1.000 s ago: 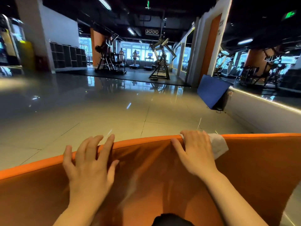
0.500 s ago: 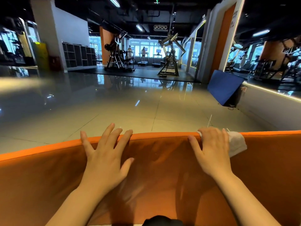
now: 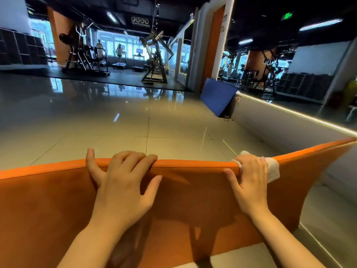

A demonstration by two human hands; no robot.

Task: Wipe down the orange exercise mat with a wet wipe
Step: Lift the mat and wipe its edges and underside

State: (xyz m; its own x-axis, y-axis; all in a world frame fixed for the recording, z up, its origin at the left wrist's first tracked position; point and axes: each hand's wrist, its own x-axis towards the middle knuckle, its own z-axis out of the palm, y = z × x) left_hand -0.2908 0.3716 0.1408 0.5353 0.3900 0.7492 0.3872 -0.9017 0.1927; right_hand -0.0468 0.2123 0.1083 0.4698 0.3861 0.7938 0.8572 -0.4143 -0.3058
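You have the orange exercise mat (image 3: 193,200) stood up in front of you, its top edge running across the view from the left border to a raised corner at the far right, with the tiled floor (image 3: 116,132) beyond it. Your left hand (image 3: 123,182) lies on the near face with its fingers (image 3: 133,158) hooked over the top edge, one finger standing apart to the left and the thumb splayed out on the face. Your right hand (image 3: 249,182) grips the same edge further right, fingers curled over it and pressed together on the white wet wipe (image 3: 273,171), which is trapped between your palm and the mat and bulges out on the right side.

Judging by the way the top edge sags and the far corner flares outward, the mat looks light, soft and floppy rather than stiff, with a thick foam edge that gives a sure purchase. It will probably buckle wherever you do not support it, so hold it along the top edge as you do now, hands well apart, and brace with the left while the right drags the wipe. The surface looks matte; once damp it may turn slippery under the fingers.

For writing, a green exit sign (image 3: 287,15) glows near the ceiling, too small to read. No brand or label shows on mat or wipe.
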